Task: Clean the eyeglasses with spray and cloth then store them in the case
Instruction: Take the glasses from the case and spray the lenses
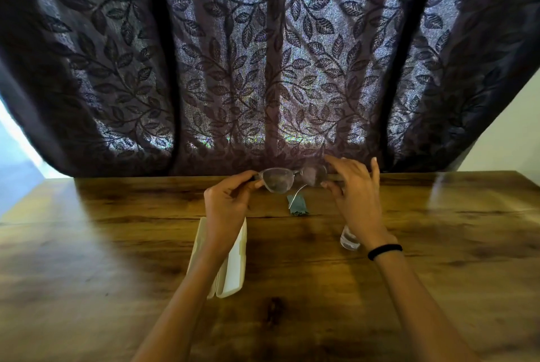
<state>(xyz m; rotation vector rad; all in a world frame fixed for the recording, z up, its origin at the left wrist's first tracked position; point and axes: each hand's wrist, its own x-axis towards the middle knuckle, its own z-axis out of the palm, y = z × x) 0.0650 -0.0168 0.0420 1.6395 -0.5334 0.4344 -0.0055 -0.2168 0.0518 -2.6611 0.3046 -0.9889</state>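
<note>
I hold the eyeglasses (277, 180) up above the far part of the wooden table (117, 244). My left hand (228, 201) pinches their left end, and my right hand (353, 186) pinches the right end with the other fingers spread. One thin temple arm hangs down between the lenses. A small blue-green cloth (298, 206) lies on the table beneath the glasses. The cream eyeglass case (233, 268) lies open under my left forearm. A clear spray bottle (349, 240) stands behind my right wrist, mostly hidden.
A dark leaf-patterned curtain (263, 69) hangs right behind the table's far edge. A pale wall (508, 133) shows at the right. A black band (384, 251) circles my right wrist.
</note>
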